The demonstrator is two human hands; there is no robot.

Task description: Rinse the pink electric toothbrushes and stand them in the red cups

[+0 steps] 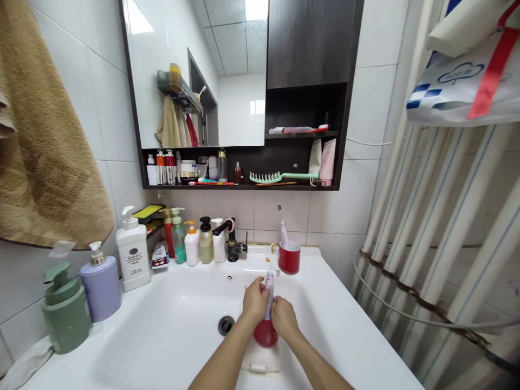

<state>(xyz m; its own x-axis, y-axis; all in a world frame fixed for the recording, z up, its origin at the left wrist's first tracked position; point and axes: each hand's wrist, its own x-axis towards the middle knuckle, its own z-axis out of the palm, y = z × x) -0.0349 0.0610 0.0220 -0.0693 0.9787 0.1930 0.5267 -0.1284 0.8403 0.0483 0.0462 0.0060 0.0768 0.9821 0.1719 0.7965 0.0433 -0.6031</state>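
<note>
Toothbrush upright between my left hand and right hand

The white basin spreads beneath both my hands. High beyond them hangs the mirrored cabinet. Well to their right run pale pipes; well to their left hangs a tan towel, cut off by the edge of my view, as is the bag above the pipes.

Left of my left hand, along the rim, stand a white pump bottle, a lilac dispenser and a green dispenser. Past that hand rises the black tap. Past my right hand, the far red cup holds a second toothbrush.

Just below my fingers is the near red cup. My hands cover its rim, so I cannot tell whether the brush's lower end is inside it. The brush's long axis stands nearly vertical, narrow neck up, thicker handle down. My left thumb and fingers pinch the handle; my right fingers curl beside its lower part, their tips hidden, and I cannot tell whether they grip. The bristles are too small to read. Left of my left hand sits the dark drain.
</note>
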